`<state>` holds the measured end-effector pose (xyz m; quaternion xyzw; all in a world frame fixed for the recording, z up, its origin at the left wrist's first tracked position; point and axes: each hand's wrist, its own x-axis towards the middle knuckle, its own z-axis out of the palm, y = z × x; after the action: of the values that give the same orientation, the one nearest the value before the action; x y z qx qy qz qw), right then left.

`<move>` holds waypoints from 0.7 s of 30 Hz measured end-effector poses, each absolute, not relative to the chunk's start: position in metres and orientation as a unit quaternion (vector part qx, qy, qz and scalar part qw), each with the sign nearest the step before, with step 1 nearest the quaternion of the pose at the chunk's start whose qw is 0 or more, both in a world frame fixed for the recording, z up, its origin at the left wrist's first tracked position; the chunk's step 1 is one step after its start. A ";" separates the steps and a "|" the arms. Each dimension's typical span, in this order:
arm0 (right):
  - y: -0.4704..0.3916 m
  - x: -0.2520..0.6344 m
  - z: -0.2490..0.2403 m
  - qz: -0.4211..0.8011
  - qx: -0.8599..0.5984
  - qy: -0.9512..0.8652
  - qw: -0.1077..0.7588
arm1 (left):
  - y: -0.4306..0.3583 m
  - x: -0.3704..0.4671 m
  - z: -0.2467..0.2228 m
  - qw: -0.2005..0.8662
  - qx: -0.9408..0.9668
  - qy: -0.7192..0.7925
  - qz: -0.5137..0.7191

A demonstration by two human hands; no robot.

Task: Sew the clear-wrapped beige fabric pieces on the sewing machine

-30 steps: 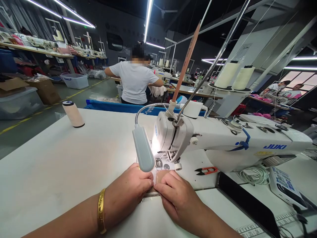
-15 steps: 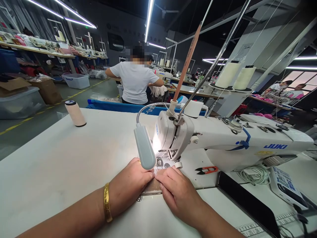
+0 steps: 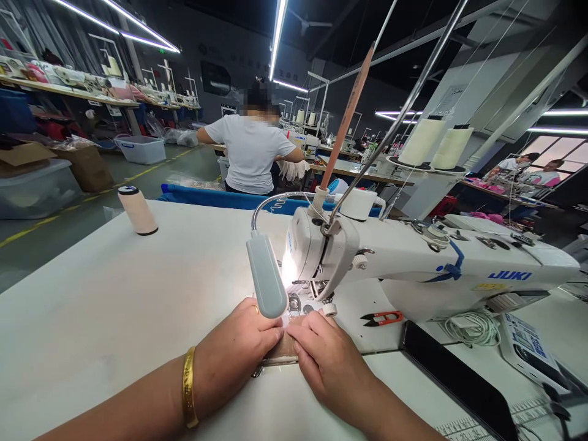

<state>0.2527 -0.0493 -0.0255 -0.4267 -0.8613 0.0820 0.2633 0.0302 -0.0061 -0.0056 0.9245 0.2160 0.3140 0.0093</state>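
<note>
Just in front of the needle area of a white sewing machine (image 3: pixel 390 245), a small piece of brown and pale material (image 3: pixel 283 350) lies on the machine bed. My left hand (image 3: pixel 239 346) is at its left side, fingers closed on its edge; the lamp head (image 3: pixel 266 275) hides part of the fingertips. My right hand (image 3: pixel 328 355) pinches the same piece from the right, thumb and index finger together. The two hands nearly meet at the fingertips. The needle itself is hidden behind the lamp's glare and the machine head.
A thread cone (image 3: pixel 138 211) stands on the table's left. Red-handled snips (image 3: pixel 382 318), a black phone (image 3: pixel 454 373), a coiled cable (image 3: pixel 473 324) and a ruler (image 3: pixel 528 407) lie to the right. Beyond the table a person in a white shirt (image 3: pixel 255 150) sits facing away.
The view has shifted slightly. My left hand has moved a little left and down relative to the machine; my right hand keeps nearly the same place and pinch.
</note>
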 end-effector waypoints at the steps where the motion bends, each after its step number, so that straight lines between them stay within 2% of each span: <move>1: -0.049 0.252 -0.025 0.083 -0.427 -0.862 0.259 | -0.007 0.029 -0.006 0.016 0.925 0.218 0.311; 21: -0.038 0.259 -0.026 0.069 -0.497 -0.814 0.292 | 0.004 0.036 -0.001 0.060 0.906 0.329 0.259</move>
<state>0.2588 -0.0379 -0.0258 -0.4972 -0.8141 0.0694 0.2918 0.0362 0.0038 -0.0006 0.9061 0.3293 0.2588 0.0603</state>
